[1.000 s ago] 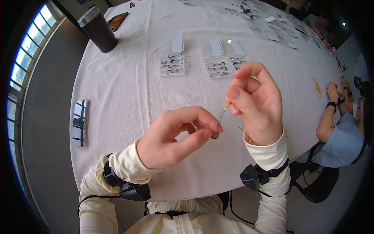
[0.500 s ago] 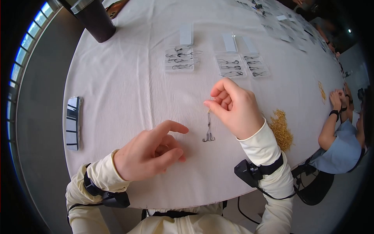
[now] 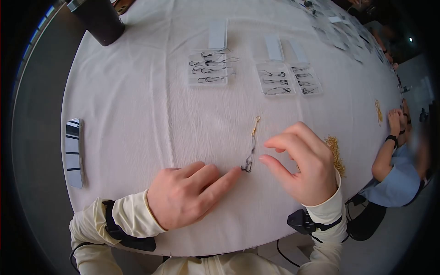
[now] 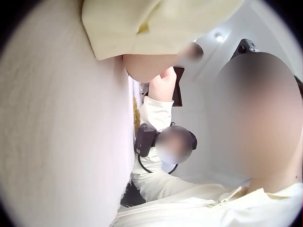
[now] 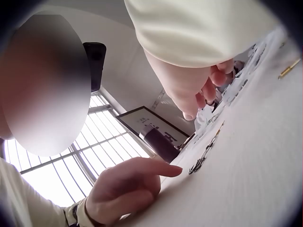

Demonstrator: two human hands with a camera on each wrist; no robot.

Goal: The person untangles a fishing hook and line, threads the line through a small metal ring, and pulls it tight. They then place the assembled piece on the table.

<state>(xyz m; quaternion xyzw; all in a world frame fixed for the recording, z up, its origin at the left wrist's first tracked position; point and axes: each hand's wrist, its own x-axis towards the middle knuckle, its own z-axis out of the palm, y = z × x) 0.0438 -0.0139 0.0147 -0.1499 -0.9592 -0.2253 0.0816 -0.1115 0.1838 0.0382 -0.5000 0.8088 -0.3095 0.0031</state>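
Observation:
A fishing hook rig lies on the white tablecloth in the head view. Its dark hooks (image 3: 247,167) are at the near end, and a gold swivel (image 3: 254,130) with a ring tops the dark line at the far end. My left hand (image 3: 195,195) rests low over the cloth, its index finger stretched out with the tip right at the hooks. Just right of the rig is my right hand (image 3: 305,162), thumb and fingers apart and nothing between them. From the right wrist view, the rig's hooks (image 5: 196,165) appear just beyond the left index fingertip.
Several clear lidded boxes of hooks (image 3: 208,80) stand farther back. A pile of small gold pieces (image 3: 335,151) sits beyond my right hand. A phone (image 3: 74,153) lies at the left edge, a dark tumbler (image 3: 100,23) behind it. Another person's arms (image 3: 393,126) rest at the right.
Both hands had the rig raised; then the right hand alone pinched its gold end. Now it lies on the cloth, released, with the right hand drawn right and the left index finger at the hooks.

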